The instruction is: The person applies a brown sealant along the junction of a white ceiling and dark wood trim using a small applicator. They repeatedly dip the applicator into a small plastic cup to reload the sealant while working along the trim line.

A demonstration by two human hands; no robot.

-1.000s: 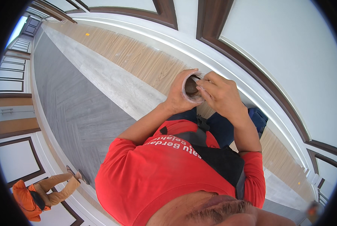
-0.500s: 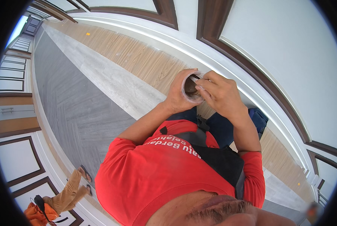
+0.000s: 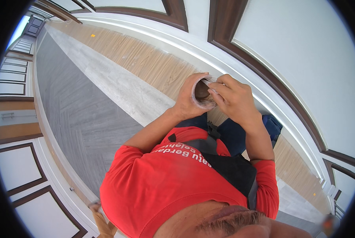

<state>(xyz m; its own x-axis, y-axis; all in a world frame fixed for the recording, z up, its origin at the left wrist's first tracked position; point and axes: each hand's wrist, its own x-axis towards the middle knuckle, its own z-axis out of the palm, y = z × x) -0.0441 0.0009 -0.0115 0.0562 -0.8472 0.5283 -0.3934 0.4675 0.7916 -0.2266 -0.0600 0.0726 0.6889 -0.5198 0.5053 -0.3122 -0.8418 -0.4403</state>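
Note:
My left hand [image 3: 186, 97] is wrapped round a clear plastic cup [image 3: 201, 90], which is tilted so that its mouth faces me. A brown substance coats the bottom and part of the wall inside. My right hand [image 3: 236, 98] pinches a thin, pale stick-like tool [image 3: 205, 82] that reaches into the cup at the rim. Its lower end and exact kind are hard to make out. Both hands are close together in front of my chest, above my bent legs in dark blue trousers.
A white wall [image 3: 288, 47] with dark brown moulding runs close in front. Underfoot are wood-look strips [image 3: 145, 59], a pale band [image 3: 118, 83] and grey herringbone flooring [image 3: 82, 95]. Behind at lower left, another person's brown-clothed leg [image 3: 102, 224] is partly visible.
My right hand has shifted very slightly with the tool in the cup; my left hand keeps still. The other person at lower left has moved mostly out of sight behind my shoulder.

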